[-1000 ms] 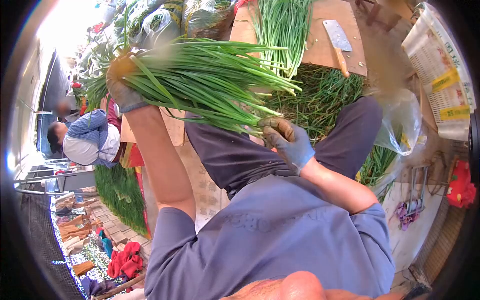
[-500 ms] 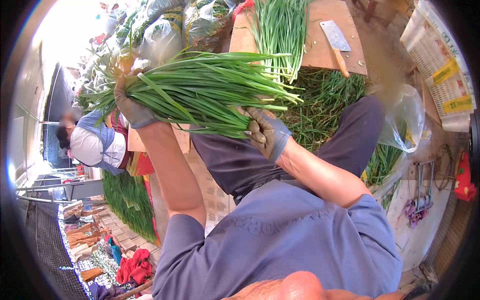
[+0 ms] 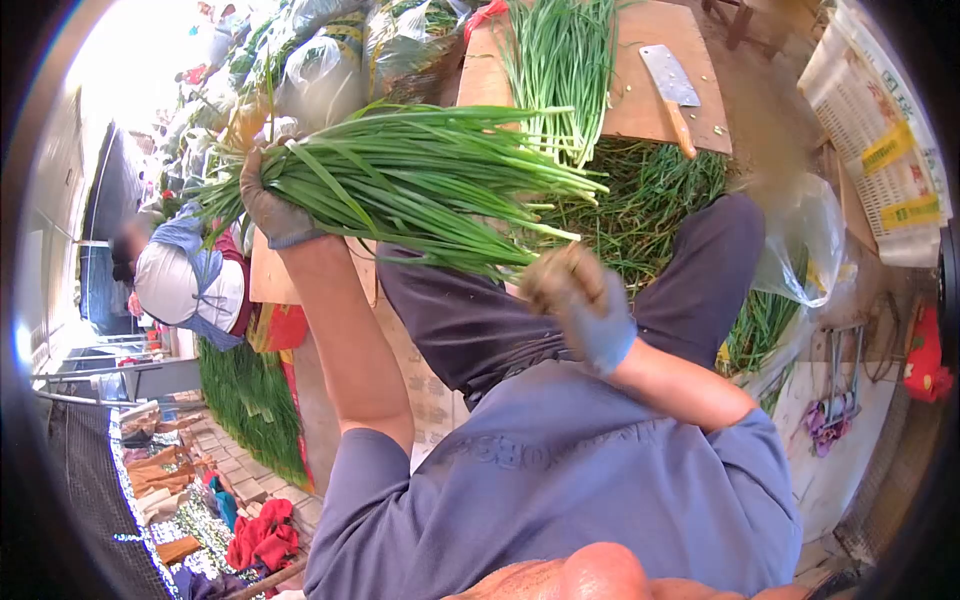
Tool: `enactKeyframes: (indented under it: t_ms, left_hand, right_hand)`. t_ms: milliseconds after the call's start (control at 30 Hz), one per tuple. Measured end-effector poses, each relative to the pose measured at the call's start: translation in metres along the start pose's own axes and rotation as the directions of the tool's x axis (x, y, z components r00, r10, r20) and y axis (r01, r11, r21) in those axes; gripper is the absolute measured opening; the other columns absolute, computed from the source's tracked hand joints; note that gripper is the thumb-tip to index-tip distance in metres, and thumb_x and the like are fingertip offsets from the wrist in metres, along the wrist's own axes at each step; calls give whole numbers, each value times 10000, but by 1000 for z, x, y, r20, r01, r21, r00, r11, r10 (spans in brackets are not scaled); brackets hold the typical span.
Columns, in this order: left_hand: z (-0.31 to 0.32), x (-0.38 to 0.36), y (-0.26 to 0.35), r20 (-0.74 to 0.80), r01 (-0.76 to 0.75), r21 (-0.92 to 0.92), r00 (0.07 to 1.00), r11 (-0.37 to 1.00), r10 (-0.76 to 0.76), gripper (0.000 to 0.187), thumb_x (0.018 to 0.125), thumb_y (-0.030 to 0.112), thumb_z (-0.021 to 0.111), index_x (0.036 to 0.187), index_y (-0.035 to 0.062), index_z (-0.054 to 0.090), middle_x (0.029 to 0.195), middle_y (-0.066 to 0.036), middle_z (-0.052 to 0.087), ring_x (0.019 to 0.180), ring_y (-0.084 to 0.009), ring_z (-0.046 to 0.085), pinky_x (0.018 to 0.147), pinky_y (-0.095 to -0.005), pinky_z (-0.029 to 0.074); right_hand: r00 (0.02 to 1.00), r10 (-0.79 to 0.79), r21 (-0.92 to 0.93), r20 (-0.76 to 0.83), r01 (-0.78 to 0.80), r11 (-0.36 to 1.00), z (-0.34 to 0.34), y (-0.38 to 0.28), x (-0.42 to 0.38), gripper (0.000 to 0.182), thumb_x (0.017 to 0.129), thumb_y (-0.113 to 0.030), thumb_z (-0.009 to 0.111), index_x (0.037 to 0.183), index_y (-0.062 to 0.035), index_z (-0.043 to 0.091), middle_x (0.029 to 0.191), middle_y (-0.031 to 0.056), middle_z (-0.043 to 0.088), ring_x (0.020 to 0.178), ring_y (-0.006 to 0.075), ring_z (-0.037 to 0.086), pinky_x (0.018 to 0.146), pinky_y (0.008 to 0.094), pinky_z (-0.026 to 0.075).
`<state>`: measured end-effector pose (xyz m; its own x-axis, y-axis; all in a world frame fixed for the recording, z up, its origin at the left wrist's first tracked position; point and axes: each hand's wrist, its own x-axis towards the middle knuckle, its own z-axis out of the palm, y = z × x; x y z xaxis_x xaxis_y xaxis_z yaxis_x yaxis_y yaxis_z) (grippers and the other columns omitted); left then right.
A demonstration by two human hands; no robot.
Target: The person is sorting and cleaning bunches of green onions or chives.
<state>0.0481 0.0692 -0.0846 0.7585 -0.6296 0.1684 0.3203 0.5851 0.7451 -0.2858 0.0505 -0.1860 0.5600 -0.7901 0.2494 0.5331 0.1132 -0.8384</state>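
A large bunch of garlic chives (image 3: 400, 185) lies sideways in front of my chest, pale stem ends pointing right. My left hand (image 3: 270, 200), in a grey work glove, is closed around its leafy end. Close to the lower stem ends is my gloved right hand (image 3: 580, 300), its fingers curled and smeared by motion. Whether anything is between those fingers I cannot make out. Beyond the bunch, more chives (image 3: 560, 75) rest on a wooden board (image 3: 640, 25), with a cleaver (image 3: 672, 95) to their right.
Loose green leaves (image 3: 650, 200) are heaped below the board, between my knees. A clear plastic bag (image 3: 805, 240) hangs by my right knee. At left, another person (image 3: 190, 275) bends near a pile of chives (image 3: 250, 405). Filled plastic bags (image 3: 410, 45) stand at the back.
My right hand has come away from the bunch's lower edge, moving right and toward my body. The stem ends have spread apart slightly. My left hand keeps its hold, shifted slightly right.
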Motion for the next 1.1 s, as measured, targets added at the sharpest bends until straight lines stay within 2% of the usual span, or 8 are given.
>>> enactKeyframes:
  t_ms: [100, 300, 500, 567, 667, 767, 900, 1100]
  left_hand:
    - [4, -3, 3, -7, -30, 52, 1000, 998, 31, 243, 883, 244, 551, 973, 34, 635, 903, -165, 681, 807, -317, 676, 747, -491, 584]
    - [6, 0, -3, 71, -16, 28, 997, 999, 14, 233, 909, 251, 525, 955, 34, 597, 885, -180, 670, 819, -333, 662, 788, -502, 565]
    - [-3, 5, -4, 53, 47, 82, 997, 996, -51, 257, 923, 266, 510, 951, 24, 593, 913, -183, 671, 859, -347, 662, 825, -519, 557]
    - [-5, 8, -6, 41, 63, 62, 997, 996, -66, 276, 922, 265, 509, 963, 6, 594, 922, -190, 672, 871, -357, 662, 838, -527, 553]
    - [-17, 13, -2, 47, 89, 48, 995, 995, -91, 310, 914, 259, 511, 998, -27, 597, 927, -204, 671, 879, -363, 663, 854, -531, 549]
    - [-46, 31, 6, 84, 106, 27, 991, 994, -108, 376, 895, 246, 518, 1081, -75, 584, 992, -232, 664, 903, -361, 664, 872, -513, 549]
    - [-58, 45, 9, 40, 132, 51, 990, 990, -134, 375, 888, 219, 524, 1127, -64, 579, 1056, -242, 656, 942, -363, 663, 890, -512, 546]
    - [-42, 41, 6, 80, 100, 27, 992, 995, -102, 331, 876, 177, 525, 1116, -40, 596, 1059, -227, 659, 967, -333, 655, 888, -488, 545]
  right_hand:
    - [854, 459, -12, -246, -476, 879, -38, 3, 18, 203, 992, -191, 527, 1113, -46, 600, 742, 12, 572, 563, 70, 527, 471, 209, 407]
    - [641, 767, 475, 33, -685, 552, -30, 40, 62, 200, 988, -224, 537, 1045, -40, 593, 678, 8, 561, 430, 67, 430, 365, 215, 311]
    - [949, 316, -34, 7, -316, 948, 25, 8, 51, 165, 977, -223, 578, 927, -69, 609, 688, 50, 606, 473, 124, 488, 450, 255, 396]
    - [965, -18, -398, 263, 125, 909, 25, 0, 30, 207, 977, -231, 573, 987, -29, 619, 759, 103, 640, 580, 144, 586, 558, 272, 495]
    - [900, -305, -429, 311, 420, 800, -3, -2, 2, 240, 992, -238, 556, 969, -9, 622, 792, 88, 636, 668, 121, 586, 619, 257, 490]
    - [932, 359, -175, -55, -363, 915, -41, -1, -21, 277, 1003, -293, 549, 940, -34, 620, 728, 10, 568, 612, 68, 525, 546, 234, 445]
    - [809, 522, 70, -270, -524, 849, -87, 41, -16, 237, 1004, -297, 525, 1053, -73, 586, 703, -17, 544, 476, 59, 437, 397, 189, 336]
    - [680, 717, 469, -155, -588, 659, -54, 43, 39, 179, 991, -265, 565, 1100, -128, 530, 706, -44, 529, 432, 23, 344, 377, 168, 240]
